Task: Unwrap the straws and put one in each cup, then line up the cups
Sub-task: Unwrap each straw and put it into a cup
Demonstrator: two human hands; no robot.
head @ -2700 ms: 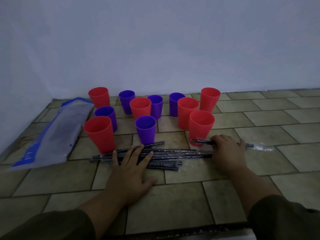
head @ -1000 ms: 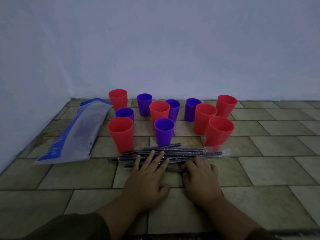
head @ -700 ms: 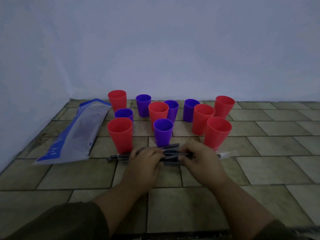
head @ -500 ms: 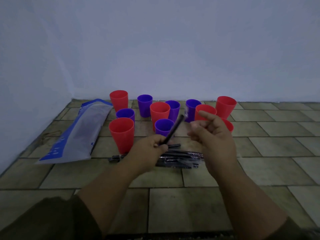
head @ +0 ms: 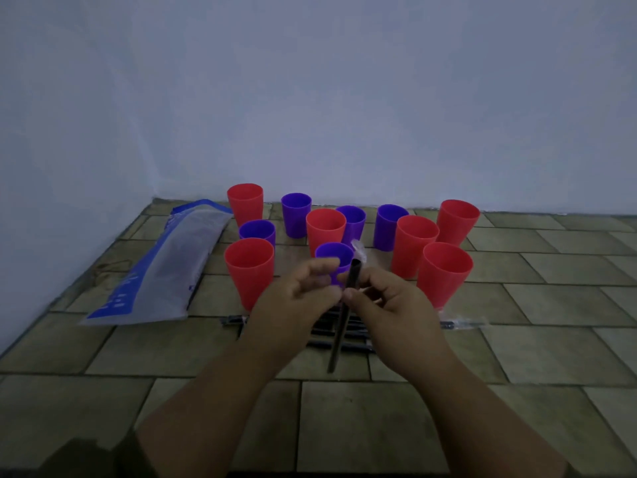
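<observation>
The tiled floor point(head: 517, 339) is being occupied near its far left corner by a blue-and-clear bag point(head: 165, 270) and, beside it along the far edge, a cluster of red and purple cups point(head: 250, 270). The nearest purple one is being partly hidden by the hands. The pile of wrapped straws point(head: 358, 347) is being largely covered by them too. A black straw point(head: 339, 336) is being pinched, nearly upright, by the left hand point(head: 296, 301) and the right hand point(head: 393, 305), with a blurred clear wrapper point(head: 359, 250) at its top.

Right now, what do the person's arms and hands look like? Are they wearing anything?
The left hand and right hand are bare: no gloves, rings or watch show. The forearms are bare too. A dark sleeve covers the left arm at the picture's lower edge; no sleeve shows on the right arm.
</observation>
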